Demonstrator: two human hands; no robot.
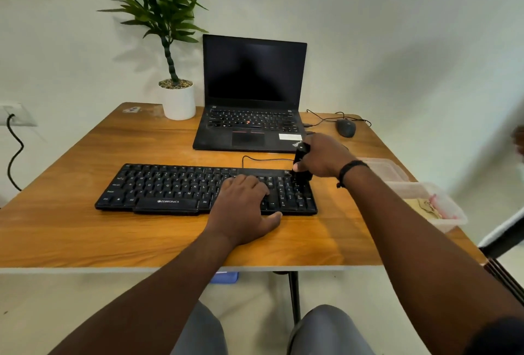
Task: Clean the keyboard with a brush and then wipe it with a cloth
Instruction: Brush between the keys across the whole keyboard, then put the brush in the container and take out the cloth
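A black wired keyboard (170, 190) lies across the middle of the wooden table (85, 230). My left hand (243, 210) rests flat on its right-centre keys, fingers spread, thumb over the front edge. My right hand (323, 156) grips a black brush (301, 156) upright, its lower end down on the number pad at the keyboard's far right corner. A cloth (425, 207) lies inside a clear plastic box (450, 214) at the table's right edge.
An open black laptop (252, 93) stands behind the keyboard, with a potted plant (178, 99) to its left and a wired mouse (346, 127) to its right. A clear lid (382, 169) lies beside the box. A chair edge shows at the far right.
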